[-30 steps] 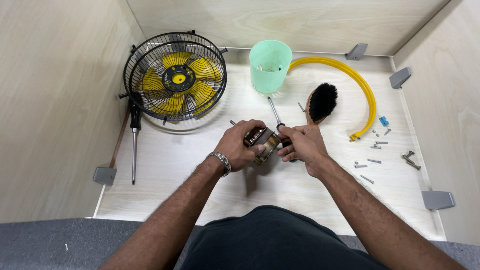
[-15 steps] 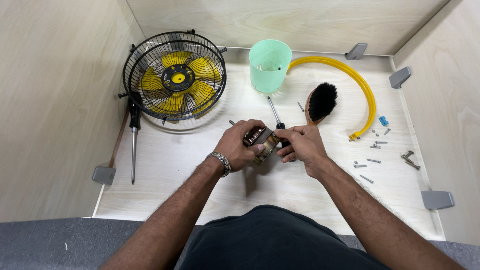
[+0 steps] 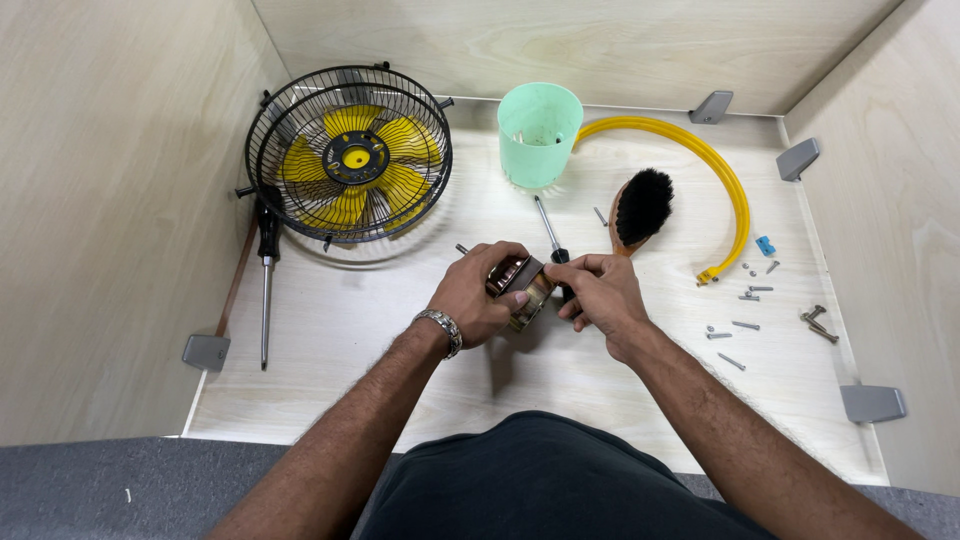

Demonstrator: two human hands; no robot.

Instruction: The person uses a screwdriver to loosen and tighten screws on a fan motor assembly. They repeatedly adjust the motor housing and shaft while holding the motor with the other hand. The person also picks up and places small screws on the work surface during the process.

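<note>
Gripping one small motor (image 3: 519, 287) between left hand (image 3: 476, 297) and right hand (image 3: 598, 292), beside one screwdriver (image 3: 548, 232).

Beyond the fingers (image 3: 505, 262) on the worktop (image 3: 400, 350): a caged yellow-bladed fan (image 3: 347, 155), a green cup (image 3: 539, 133), a black-bristled brush (image 3: 640, 208), a yellow curved tube (image 3: 715, 175), and loose screws (image 3: 745, 295) off to their right.

Both hands, left hand (image 3: 478, 292) and right hand (image 3: 600, 293), hold a small metal motor (image 3: 519, 280).
</note>
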